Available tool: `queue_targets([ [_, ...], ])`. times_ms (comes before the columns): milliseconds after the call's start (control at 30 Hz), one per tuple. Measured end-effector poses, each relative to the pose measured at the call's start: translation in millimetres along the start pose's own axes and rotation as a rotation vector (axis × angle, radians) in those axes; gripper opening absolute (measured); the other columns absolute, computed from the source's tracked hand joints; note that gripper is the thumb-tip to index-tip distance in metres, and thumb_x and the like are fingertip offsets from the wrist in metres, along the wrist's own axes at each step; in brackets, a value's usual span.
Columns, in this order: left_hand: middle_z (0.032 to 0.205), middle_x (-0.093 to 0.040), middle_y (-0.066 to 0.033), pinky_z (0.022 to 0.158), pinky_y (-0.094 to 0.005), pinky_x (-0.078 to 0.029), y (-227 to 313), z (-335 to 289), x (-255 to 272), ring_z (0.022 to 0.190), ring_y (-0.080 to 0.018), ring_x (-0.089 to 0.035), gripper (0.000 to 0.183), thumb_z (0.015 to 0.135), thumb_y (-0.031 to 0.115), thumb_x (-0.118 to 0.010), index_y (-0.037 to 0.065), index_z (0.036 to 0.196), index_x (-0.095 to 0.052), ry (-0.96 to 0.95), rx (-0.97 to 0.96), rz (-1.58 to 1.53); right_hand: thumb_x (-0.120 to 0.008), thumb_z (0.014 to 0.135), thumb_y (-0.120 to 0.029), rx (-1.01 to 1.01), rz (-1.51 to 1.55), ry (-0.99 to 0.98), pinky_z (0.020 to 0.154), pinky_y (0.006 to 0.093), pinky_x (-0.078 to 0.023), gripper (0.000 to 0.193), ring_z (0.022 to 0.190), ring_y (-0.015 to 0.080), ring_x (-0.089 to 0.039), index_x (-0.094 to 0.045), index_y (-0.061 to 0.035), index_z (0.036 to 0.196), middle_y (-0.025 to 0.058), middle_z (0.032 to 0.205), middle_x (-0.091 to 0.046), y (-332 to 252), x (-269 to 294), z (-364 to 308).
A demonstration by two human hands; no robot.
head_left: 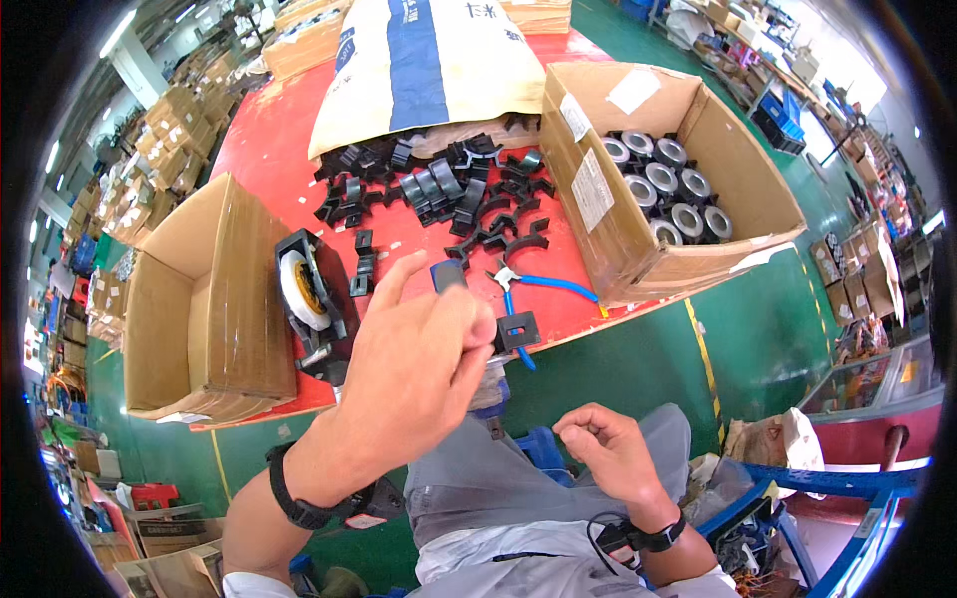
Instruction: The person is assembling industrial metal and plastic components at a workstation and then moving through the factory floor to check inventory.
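Note:
My left hand (409, 364) reaches over the front of the red table, its index finger pointing forward and the other fingers curled around a black plastic bracket (516, 333). The bracket's square end sticks out to the right of the hand; its middle is hidden by the fingers. Just beyond lie cutting pliers (510, 276) with blue handles, jaws pointing away. Several black curved brackets (436, 187) are piled farther back. Above my lap, my right hand (610, 448) is loosely closed, with nothing showing between thumb and fingers.
A tape dispenser (307, 289) stands by an open cardboard box (214, 309) on the left. At right, another open box (608, 239) holds several grey-white rolls (660, 177). A white and blue sack (419, 65) lies across the table's (269, 130) back.

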State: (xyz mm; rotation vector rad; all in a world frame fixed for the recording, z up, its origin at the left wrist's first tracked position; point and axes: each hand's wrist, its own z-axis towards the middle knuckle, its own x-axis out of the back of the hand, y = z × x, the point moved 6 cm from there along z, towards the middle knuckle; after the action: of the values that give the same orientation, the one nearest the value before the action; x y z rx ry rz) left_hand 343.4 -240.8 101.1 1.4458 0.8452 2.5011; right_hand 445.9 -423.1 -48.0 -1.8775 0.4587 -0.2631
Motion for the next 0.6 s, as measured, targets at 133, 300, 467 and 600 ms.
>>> queue_targets([
  [133,0.075,-0.059,-0.0028,0.107,-0.0563,-0.027,13.9,-9.3,-6.0,0.076,-0.0208,-0.060,0.023,0.069,0.000,-0.068,0.009,0.083,-0.052,-0.108,-0.156,0.286,-0.060,0.092,-0.014,0.029,0.029,0.022,0.064,0.0206,-0.044,0.015,0.071,0.0038,-0.051,-0.064,-0.0001,0.097,-0.0017,0.080,-0.061,-11.7,2.9,-4.7],
  [300,0.082,-0.062,-0.0051,0.106,-0.0575,-0.027,29.7,-20.1,-4.4,0.088,-0.0239,-0.062,0.026,0.068,0.001,-0.069,0.008,0.089,-0.055,-0.185,-0.188,0.394,-0.060,0.093,-0.013,0.047,0.064,0.072,0.062,0.0196,-0.042,0.014,0.069,0.0033,-0.050,-0.064,-0.0003,0.097,-0.0023,0.079,-0.059,-4.1,18.8,-8.4],
  [467,0.088,-0.063,-0.0067,0.107,-0.0526,-0.028,41.6,-17.1,32.1,0.099,-0.0243,-0.061,0.034,0.070,0.001,-0.063,0.007,0.103,-0.058,-0.189,-0.103,0.327,-0.059,0.093,-0.012,0.050,0.104,0.097,0.060,0.0191,-0.041,0.013,0.067,0.0026,-0.048,-0.064,-0.0004,0.096,-0.0029,0.078,-0.058,2.7,25.3,-15.4],
  [600,0.104,-0.064,-0.0118,0.096,-0.0402,-0.044,14.1,2.5,63.4,0.098,-0.0225,-0.062,0.037,0.074,0.003,-0.063,0.004,0.111,-0.055,0.029,0.163,-0.076,-0.059,0.092,-0.011,0.053,0.101,0.092,0.060,0.0187,-0.041,0.012,0.068,0.0024,-0.048,-0.064,-0.0004,0.096,-0.0024,0.078,-0.058,2.5,28.0,-16.2],
])
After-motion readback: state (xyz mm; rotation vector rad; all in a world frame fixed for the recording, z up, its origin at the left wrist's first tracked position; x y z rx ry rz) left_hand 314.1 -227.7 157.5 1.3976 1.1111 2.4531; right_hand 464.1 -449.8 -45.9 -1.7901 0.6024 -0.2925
